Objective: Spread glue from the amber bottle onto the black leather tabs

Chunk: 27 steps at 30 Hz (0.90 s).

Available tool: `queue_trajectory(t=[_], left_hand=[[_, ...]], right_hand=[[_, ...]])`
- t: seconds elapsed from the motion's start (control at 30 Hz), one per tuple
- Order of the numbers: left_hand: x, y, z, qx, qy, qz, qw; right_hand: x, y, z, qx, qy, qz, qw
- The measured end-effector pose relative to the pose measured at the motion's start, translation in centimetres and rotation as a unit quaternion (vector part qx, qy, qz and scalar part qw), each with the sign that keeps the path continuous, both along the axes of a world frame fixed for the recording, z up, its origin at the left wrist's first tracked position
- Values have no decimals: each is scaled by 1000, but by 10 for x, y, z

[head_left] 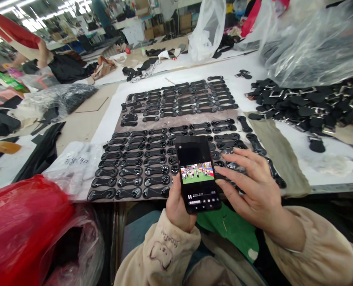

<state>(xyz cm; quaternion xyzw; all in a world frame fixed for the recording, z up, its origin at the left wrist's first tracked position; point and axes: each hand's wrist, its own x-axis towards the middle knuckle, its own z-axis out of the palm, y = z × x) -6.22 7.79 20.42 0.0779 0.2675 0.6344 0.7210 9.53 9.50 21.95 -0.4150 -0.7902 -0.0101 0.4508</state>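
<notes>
A black smartphone (198, 153) is upright in my left hand (181, 206), whose fingers wrap round its lower left side. A video of people on a green field plays on its screen. Beside the phone's right edge hovers my right hand (251, 186), fingers apart and holding nothing; whether a fingertip touches the edge I cannot tell. Behind the phone, rows of black bone-shaped straps (130, 171) with a glossy wet look lie on a brown board (176, 119). The phone and my right hand hide some of them.
A heap of black straps with metal buckles (307, 99) lies at the right, below clear plastic bags (316, 43). At the lower left sits a red plastic bag (27, 226). Across the table at the upper left, another person's arm (42, 53) reaches over dark material.
</notes>
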Motion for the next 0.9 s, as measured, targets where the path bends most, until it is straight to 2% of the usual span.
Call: queue_trajectory(t=[0.5, 0.9], left_hand=[[-1, -1, 1, -9, 39, 5, 999], [0, -1, 2, -7, 35, 4, 999]], right_hand=[[-1, -1, -1, -1, -6, 2, 1000], [0, 0, -2, -4, -16, 2, 1000]])
